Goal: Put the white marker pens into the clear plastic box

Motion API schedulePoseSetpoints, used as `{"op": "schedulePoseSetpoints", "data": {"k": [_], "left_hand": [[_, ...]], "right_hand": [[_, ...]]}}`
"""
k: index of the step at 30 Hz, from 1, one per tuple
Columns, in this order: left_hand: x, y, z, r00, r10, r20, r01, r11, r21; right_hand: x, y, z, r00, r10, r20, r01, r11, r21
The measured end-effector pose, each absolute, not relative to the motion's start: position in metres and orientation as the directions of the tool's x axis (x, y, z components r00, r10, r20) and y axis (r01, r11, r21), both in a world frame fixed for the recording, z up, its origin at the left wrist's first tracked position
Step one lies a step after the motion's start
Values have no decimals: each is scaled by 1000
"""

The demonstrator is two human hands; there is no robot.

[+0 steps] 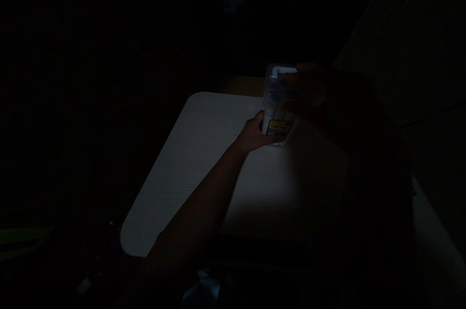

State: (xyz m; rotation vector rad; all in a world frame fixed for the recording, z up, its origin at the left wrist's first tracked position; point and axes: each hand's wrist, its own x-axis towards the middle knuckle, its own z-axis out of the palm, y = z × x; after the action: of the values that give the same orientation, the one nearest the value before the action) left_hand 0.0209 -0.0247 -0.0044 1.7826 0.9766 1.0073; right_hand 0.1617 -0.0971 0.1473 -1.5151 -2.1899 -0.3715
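A clear plastic marker case (268, 97) with a white handle on its lid stands at the far side of the white table. Coloured marker ends show dimly through its upper part, and a yellow and black label (279, 127) is on its lower front. My left hand (253, 135) is wrapped around the lower part of the case, thumb on the near left side. My right hand (316, 90) is at the lid from the right, with its fingers and thumb on either side of the upper case. Deep shadow hides most of that hand and arm.
The white tabletop (196, 144) has rounded corners and lies in dim light, with my arms' shadow across its right part. A dark wall (411, 56) rises on the right. Unclear shiny items lie in the dark at the lower left.
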Motion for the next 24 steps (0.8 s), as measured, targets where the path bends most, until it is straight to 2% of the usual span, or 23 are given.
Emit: {"op": "schedulePoseSetpoints", "data": {"k": [6, 15, 24], "left_hand": [[21, -25, -3, 383, 891, 244, 219, -344, 913], [21, -26, -3, 375, 891, 254, 219, -352, 910], [21, -25, -4, 385, 891, 241, 228, -345, 911]], "right_hand": [[156, -102, 152, -275, 854, 442, 948, 317, -24], [150, -105, 154, -253, 831, 495, 945, 322, -57], [152, -104, 155, -240, 839, 488, 935, 335, -116]]}}
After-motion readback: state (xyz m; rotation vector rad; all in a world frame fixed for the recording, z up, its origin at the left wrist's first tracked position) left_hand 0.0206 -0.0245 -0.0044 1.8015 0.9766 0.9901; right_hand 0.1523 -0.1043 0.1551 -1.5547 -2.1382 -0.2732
